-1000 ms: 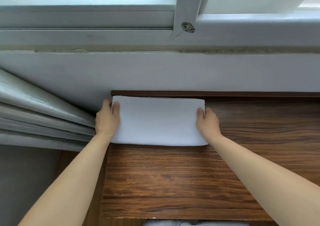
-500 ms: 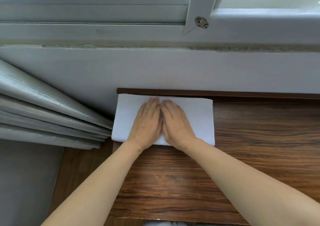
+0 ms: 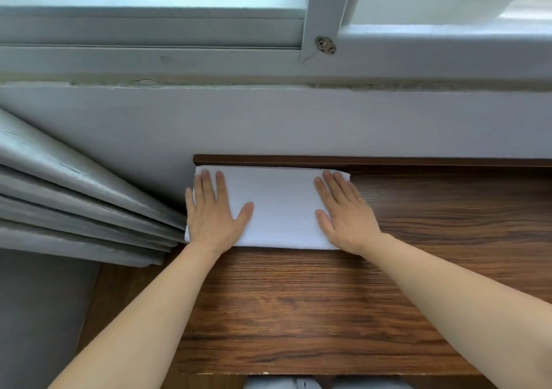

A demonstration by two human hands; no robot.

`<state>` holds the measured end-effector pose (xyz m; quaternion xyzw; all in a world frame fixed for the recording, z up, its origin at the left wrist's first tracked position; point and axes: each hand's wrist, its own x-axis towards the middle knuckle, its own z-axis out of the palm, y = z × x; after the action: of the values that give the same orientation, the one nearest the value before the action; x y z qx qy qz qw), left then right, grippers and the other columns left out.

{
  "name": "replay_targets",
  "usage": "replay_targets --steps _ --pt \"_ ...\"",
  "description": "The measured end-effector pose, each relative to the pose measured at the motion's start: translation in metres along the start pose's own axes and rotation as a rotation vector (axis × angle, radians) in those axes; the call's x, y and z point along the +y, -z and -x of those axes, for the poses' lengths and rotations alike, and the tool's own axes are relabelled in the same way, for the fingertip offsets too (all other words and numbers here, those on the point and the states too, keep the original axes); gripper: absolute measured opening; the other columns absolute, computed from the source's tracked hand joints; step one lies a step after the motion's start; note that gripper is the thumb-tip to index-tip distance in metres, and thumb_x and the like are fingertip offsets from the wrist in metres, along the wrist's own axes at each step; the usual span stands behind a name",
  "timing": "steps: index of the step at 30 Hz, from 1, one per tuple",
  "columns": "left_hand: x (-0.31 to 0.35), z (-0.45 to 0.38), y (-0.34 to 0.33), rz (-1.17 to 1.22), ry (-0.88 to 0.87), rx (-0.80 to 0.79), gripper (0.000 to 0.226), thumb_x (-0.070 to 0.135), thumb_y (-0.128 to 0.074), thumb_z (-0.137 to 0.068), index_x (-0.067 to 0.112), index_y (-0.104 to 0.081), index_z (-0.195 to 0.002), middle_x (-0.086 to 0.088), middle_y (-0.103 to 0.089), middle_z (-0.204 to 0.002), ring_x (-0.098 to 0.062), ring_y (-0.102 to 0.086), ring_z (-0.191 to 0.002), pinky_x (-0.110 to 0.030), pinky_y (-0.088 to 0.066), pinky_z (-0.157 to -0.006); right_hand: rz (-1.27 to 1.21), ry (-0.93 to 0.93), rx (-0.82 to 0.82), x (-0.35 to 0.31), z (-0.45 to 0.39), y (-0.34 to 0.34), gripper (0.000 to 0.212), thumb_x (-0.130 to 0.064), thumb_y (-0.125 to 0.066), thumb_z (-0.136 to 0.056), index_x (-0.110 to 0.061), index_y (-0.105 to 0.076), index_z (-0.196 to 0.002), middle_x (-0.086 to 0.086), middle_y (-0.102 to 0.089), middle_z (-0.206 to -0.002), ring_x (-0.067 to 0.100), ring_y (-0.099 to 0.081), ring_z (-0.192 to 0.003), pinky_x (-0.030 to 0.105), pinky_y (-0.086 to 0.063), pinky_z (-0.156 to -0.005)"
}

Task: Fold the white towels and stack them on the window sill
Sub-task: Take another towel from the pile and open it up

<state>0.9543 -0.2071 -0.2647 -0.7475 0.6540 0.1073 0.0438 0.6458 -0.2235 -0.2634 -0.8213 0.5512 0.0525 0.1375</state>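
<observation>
Item: folded white towel (image 3: pixel 280 206), pressed flat under both your hands on the wood-grain tabletop (image 3: pixel 328 308).

Towel lies as a neat rectangle at the tabletop's far left corner, its far edge against the dark raised back strip (image 3: pixel 418 160). Your left hand (image 3: pixel 213 212) rests on the towel's left end, fingers straight and spread, gripping nothing; your right hand (image 3: pixel 348 212) lies likewise flat on its right end. Grey curtain folds (image 3: pixel 74 197) hang just left of the towel; the white window frame (image 3: pixel 179 60) runs above and beyond it.
</observation>
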Motion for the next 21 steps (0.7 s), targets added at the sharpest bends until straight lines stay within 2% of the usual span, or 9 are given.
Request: replay_targets --steps 3,5,7,8,10,11,13,17,21 --pt "0.04 0.001 0.018 -0.002 0.092 -0.045 0.097 0.073 -0.011 -0.096 0.003 -0.005 -0.163 -0.028 -0.001 -0.168 -0.04 0.004 -0.157 -0.057 0.004 -0.125 0.003 -0.035 -0.035 0.015 0.011 0.02 0.073 -0.05 -0.016 -0.106 -0.011 -0.006 -0.168 0.01 -0.001 -0.176 0.025 0.002 -0.163 0.041 -0.007 -0.132" --pt "0.083 0.003 0.036 0.052 -0.02 0.032 0.081 0.061 -0.018 -0.102 0.0 -0.033 -0.154 -0.028 -0.031 -0.16 -0.041 -0.024 -0.151 -0.055 -0.021 -0.12 -0.014 -0.101 0.008 0.024 0.02 0.036 0.07 -0.044 -0.028 -0.109 -0.006 -0.013 -0.167 0.014 -0.01 -0.175 0.029 -0.007 -0.162 0.04 -0.011 -0.131" --pt "0.134 0.009 0.053 0.092 -0.211 0.129 0.065 0.049 -0.022 -0.102 0.003 -0.063 -0.123 -0.022 -0.064 -0.123 -0.039 -0.058 -0.118 -0.047 -0.047 -0.09 -0.009 -0.149 0.087 0.036 0.032 0.053 0.065 -0.038 -0.04 -0.108 -0.002 -0.031 -0.162 0.018 -0.032 -0.168 0.035 -0.027 -0.157 0.045 -0.027 -0.127" --pt "0.16 0.013 0.063 0.125 -0.288 0.154 0.056 0.045 -0.026 -0.102 0.006 -0.066 -0.106 -0.018 -0.069 -0.104 -0.038 -0.063 -0.101 -0.043 -0.048 -0.076 -0.001 -0.173 0.12 0.044 0.039 0.062 0.061 -0.036 -0.045 -0.106 -0.002 -0.041 -0.156 0.019 -0.046 -0.159 0.037 -0.041 -0.149 0.048 -0.039 -0.119" --pt "0.21 0.022 0.081 0.189 -0.406 0.168 0.039 0.035 -0.04 -0.104 0.009 -0.063 -0.087 -0.015 -0.07 -0.083 -0.039 -0.067 -0.08 -0.039 -0.045 -0.061 0.008 -0.22 0.157 0.06 0.056 0.084 0.048 -0.035 -0.047 -0.104 -0.006 -0.058 -0.14 0.015 -0.066 -0.131 0.038 -0.062 -0.121 0.048 -0.053 -0.096" --pt "0.234 0.026 0.089 0.21 -0.451 0.176 0.034 0.032 -0.044 -0.103 0.009 -0.062 -0.085 -0.015 -0.071 -0.079 -0.04 -0.068 -0.076 -0.039 -0.046 -0.059 -0.007 -0.256 0.173 0.07 0.066 0.096 0.041 -0.035 -0.047 -0.104 -0.008 -0.063 -0.131 0.013 -0.07 -0.118 0.037 -0.066 -0.109 0.047 -0.054 -0.088" --pt "0.286 0.036 0.106 0.236 -0.518 0.165 0.03 0.031 -0.045 -0.104 0.009 -0.061 -0.091 -0.016 -0.072 -0.083 -0.042 -0.069 -0.078 -0.039 -0.047 -0.062 -0.077 -0.342 0.206 0.096 0.088 0.119 0.034 -0.034 -0.046 -0.104 -0.011 -0.065 -0.121 0.01 -0.071 -0.109 0.037 -0.068 -0.1 0.045 -0.055 -0.082" --pt "0.382 0.057 0.125 0.256 -0.605 0.158 0.032 0.037 -0.041 -0.105 0.011 -0.058 -0.103 -0.016 -0.072 -0.094 -0.042 -0.068 -0.09 -0.04 -0.047 -0.072 -0.168 -0.489 0.25 0.162 0.139 0.153 0.031 -0.037 -0.046 -0.103 -0.014 -0.067 -0.104 0.009 -0.074 -0.106 0.039 -0.068 -0.098 0.04 -0.051 -0.077" --pt "0.474 0.082 0.13 0.345 -0.68 0.158 0.029 0.039 -0.041 -0.104 0.015 -0.058 -0.102 -0.01 -0.072 -0.088 -0.037 -0.067 -0.086 -0.04 -0.053 -0.075 -0.217 -0.558 0.272 0.232 0.196 0.182 0.033 -0.039 -0.046 -0.101 -0.016 -0.064 -0.084 0.009 -0.074 -0.1 0.038 -0.067 -0.097 0.036 -0.04 -0.068"
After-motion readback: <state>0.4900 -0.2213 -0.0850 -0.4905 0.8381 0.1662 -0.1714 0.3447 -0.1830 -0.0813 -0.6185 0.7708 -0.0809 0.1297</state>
